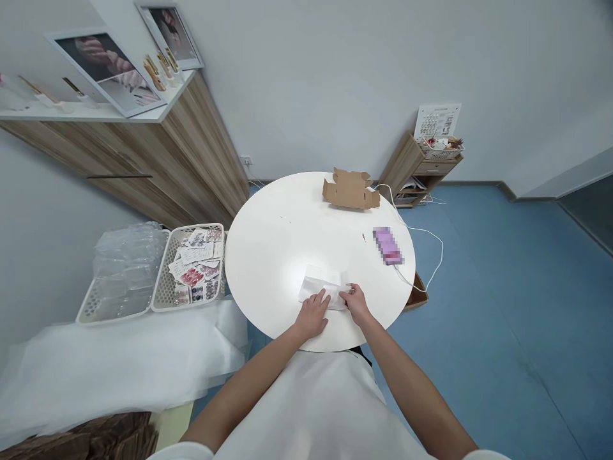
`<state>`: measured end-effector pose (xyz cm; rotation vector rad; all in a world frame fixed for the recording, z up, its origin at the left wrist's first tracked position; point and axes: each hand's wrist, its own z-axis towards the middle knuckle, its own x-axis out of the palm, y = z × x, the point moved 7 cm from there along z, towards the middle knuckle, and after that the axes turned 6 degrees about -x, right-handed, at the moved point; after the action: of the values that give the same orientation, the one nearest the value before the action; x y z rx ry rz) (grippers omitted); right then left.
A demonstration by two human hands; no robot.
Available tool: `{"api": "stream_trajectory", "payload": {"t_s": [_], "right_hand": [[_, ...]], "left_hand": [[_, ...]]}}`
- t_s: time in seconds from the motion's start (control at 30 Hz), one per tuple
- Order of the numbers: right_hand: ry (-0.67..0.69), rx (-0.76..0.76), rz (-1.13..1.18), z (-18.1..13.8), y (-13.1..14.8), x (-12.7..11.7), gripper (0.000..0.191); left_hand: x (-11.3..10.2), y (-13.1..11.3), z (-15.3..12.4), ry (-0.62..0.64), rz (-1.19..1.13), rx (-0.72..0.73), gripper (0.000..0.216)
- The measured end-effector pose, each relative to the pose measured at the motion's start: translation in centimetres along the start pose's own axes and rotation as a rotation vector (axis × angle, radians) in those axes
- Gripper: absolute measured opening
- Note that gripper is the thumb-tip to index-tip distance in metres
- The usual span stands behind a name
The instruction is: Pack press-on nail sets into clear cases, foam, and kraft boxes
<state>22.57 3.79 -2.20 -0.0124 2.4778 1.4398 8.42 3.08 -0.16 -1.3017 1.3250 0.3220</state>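
A thin white sheet or packet lies near the front edge of the round white table; I cannot tell whether it is paper or plastic film. Resting flat on its near left part is my left hand, fingers stretched out. My right hand pinches the right side of the same sheet between thumb and fingers. A paler, partly see-through flap shows just beyond the two hands. What lies inside or under the sheet, if anything, is hidden.
An unfolded brown cardboard box lies at the table's far edge. To the right is a purple blurred phone-like item with a white cable. Left stand a basket of nail-tip cards and clear plastic trays.
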Motion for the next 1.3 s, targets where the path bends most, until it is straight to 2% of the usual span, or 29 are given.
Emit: {"api": "stream_trajectory", "payload": {"t_s": [0.13, 0.23, 0.43, 0.53, 0.63, 0.7, 0.77, 0.83, 0.93, 1.0, 1.03, 1.2, 1.3], "right_hand": [[0.138, -0.008, 0.153, -0.7, 1.2, 2.7, 0.045], [0.147, 0.014, 0.189, -0.6, 1.3, 3.2, 0.046], [0.181, -0.045, 0.112, -0.1, 0.8, 2.8, 0.056], [0.124, -0.181, -0.061, -0.4, 0.8, 2.2, 0.053], [-0.023, -0.407, -0.351, -1.4, 1.6, 1.6, 0.046], [-0.034, -0.501, -0.546, -2.0, 1.8, 2.0, 0.043], [0.026, -0.530, -0.720, -2.3, 1.5, 2.9, 0.042], [0.050, -0.533, -0.850, -2.4, 1.1, 3.4, 0.042], [-0.037, -0.504, -0.908, -2.5, 0.7, 3.3, 0.043], [-0.073, -0.476, -0.872, -2.6, 0.3, 3.3, 0.042], [-0.063, -0.468, -0.844, -2.6, 0.1, 3.6, 0.042], [0.034, -0.487, -0.773, -3.1, 0.0, 5.1, 0.041], [0.033, -0.505, -0.799, -3.4, 0.3, 5.2, 0.041]], "left_hand": [[-0.6, 0.1, -0.4, -0.088, -0.091, -0.058, 0.068], [-1.3, 0.2, 0.0, -0.137, -0.209, -0.138, 0.064], [-0.8, 0.5, 1.6, -0.053, -0.307, -0.294, 0.036], [-0.6, 1.3, 2.2, -0.045, -0.336, -0.398, 0.030], [-0.6, 1.7, 2.5, -0.040, -0.344, -0.446, 0.030], [-0.7, 1.8, 2.4, -0.039, -0.349, -0.457, 0.032], [-0.8, 2.0, 2.0, -0.064, -0.340, -0.463, 0.036], [-1.2, 2.8, 0.9, -0.157, -0.305, -0.507, 0.042], [-1.5, 5.5, -1.8, -0.325, -0.273, -0.732, 0.060], [-1.1, 7.2, -3.2, -0.351, -0.315, -0.868, 0.069], [-0.8, 7.8, -3.4, -0.338, -0.352, -0.884, 0.070], [-0.3, 8.2, -1.8, -0.184, -0.440, -0.787, 0.073], [-0.5, 8.4, -1.7, -0.113, -0.482, -0.785, 0.058]]}}
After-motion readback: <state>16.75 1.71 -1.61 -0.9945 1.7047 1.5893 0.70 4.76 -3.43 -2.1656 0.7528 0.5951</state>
